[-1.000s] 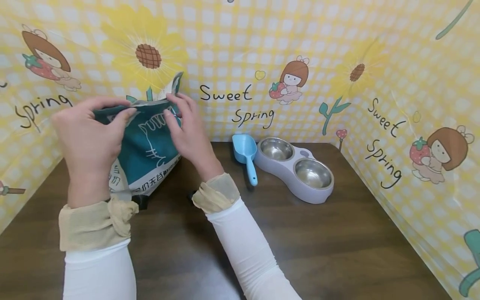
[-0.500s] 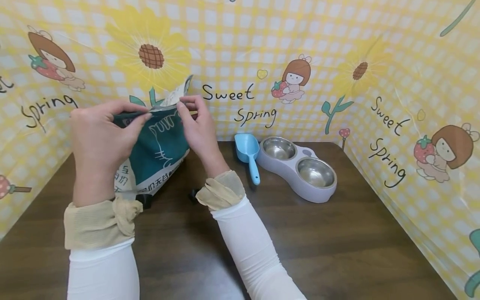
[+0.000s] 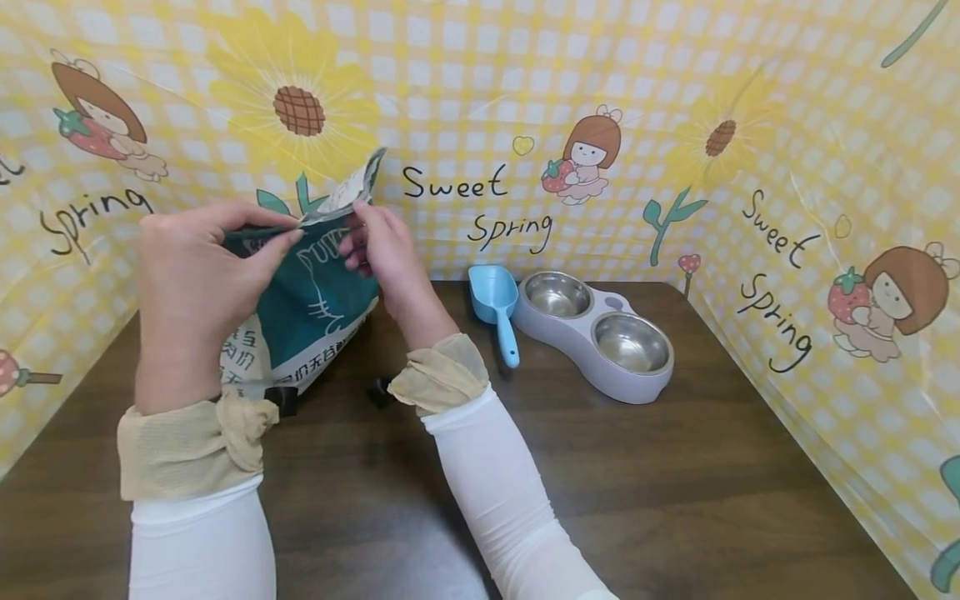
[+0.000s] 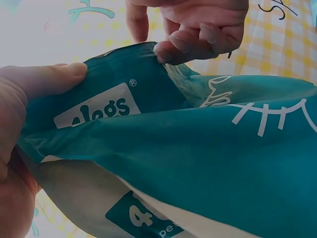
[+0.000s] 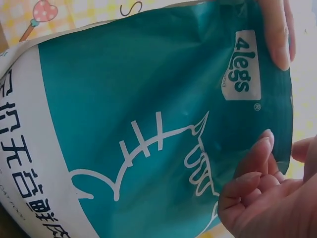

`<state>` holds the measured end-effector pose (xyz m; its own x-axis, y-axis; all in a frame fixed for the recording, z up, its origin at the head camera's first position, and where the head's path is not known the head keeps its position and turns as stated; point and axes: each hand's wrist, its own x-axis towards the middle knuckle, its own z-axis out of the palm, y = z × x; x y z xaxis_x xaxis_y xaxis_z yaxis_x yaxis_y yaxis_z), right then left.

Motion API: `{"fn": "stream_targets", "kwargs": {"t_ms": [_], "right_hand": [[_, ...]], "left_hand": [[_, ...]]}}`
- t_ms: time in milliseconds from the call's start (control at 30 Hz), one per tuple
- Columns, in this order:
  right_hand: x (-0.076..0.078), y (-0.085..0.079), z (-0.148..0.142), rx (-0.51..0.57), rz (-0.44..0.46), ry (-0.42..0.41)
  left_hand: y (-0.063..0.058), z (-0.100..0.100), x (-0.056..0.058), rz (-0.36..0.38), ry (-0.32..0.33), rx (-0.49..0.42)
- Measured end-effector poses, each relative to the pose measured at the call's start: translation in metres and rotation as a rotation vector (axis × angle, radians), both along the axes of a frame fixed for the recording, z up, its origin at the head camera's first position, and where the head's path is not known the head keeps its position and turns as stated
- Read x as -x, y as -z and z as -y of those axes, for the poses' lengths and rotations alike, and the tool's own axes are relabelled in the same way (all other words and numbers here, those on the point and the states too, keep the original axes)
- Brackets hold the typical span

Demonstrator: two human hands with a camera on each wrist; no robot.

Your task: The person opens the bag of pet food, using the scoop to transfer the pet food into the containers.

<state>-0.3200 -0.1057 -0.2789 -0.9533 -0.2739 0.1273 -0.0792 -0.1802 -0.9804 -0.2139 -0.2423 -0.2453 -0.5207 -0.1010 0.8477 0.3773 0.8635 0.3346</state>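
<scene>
your left hand (image 3: pixel 198 279) pinches the top edge of the bag (image 3: pixel 322 287); whether your right hand (image 3: pixel 388 250) beside it pinches, i can't tell. expect soft, slippery film: grip its corners.

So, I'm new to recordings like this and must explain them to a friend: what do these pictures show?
No machine here: a person's two bare hands do the work. The wide view comes from a camera on the head; the two close ones come from cameras on the wrists. The left hand pinches the top edge of a green and white bag. The right hand is at the same edge; whether it grips is hard to tell. To the right, on the table, lie a blue scoop and a lilac stand with two metal bowls.
</scene>
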Motion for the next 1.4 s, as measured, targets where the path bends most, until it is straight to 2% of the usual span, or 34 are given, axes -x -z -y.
{"fn": "stream_targets", "kwargs": {"t_ms": [167, 333, 433, 567, 667, 767, 800, 867, 933, 1000, 1100, 1167, 1233, 1300, 1400], "right_hand": [[0.008, 0.0, 0.002, 0.046, -0.01, -0.049], [0.012, -0.001, 0.004, 0.081, -0.024, -0.099], [0.011, -0.002, 0.004, 0.076, -0.069, -0.116], [0.012, -0.003, 0.004, 0.072, -0.11, -0.104], [0.013, -0.004, 0.004, 0.073, -0.09, -0.082], [0.013, -0.003, 0.005, 0.065, -0.073, -0.066], [0.012, -0.002, 0.006, 0.064, -0.069, -0.063], [0.009, -0.003, 0.008, 0.053, -0.067, -0.058], [0.008, -0.003, 0.01, 0.053, -0.066, -0.056], [0.006, -0.007, 0.01, 0.054, -0.065, -0.053], [0.001, -0.013, 0.008, 0.047, -0.066, -0.048], [-0.003, -0.017, 0.006, 0.042, -0.065, -0.047], [-0.002, -0.017, 0.004, 0.037, -0.068, -0.048], [0.002, -0.013, 0.005, 0.045, -0.07, -0.052], [0.013, -0.005, 0.009, 0.058, -0.074, -0.052]], "left_hand": [[-0.004, -0.003, -0.001, -0.027, -0.006, 0.054], [-0.007, -0.008, -0.001, -0.037, -0.038, 0.023], [-0.008, -0.01, -0.001, -0.037, -0.057, -0.002], [-0.009, -0.012, -0.002, -0.028, -0.077, -0.025], [-0.009, -0.012, -0.002, -0.027, -0.091, -0.021], [-0.01, -0.012, -0.004, 0.025, -0.093, -0.026], [-0.012, -0.01, -0.006, 0.066, -0.092, -0.017], [-0.024, -0.006, -0.009, 0.203, -0.08, 0.027], [-0.045, 0.0, -0.01, 0.381, -0.069, 0.128], [-0.071, 0.005, -0.003, 0.543, -0.027, 0.261], [-0.106, 0.005, 0.023, 0.758, 0.041, 0.451], [-0.12, -0.001, 0.046, 0.89, 0.076, 0.546], [-0.128, -0.012, 0.067, 1.038, 0.077, 0.606], [-0.132, -0.024, 0.083, 1.193, 0.062, 0.632], [-0.131, -0.039, 0.098, 1.368, 0.043, 0.59]]}}
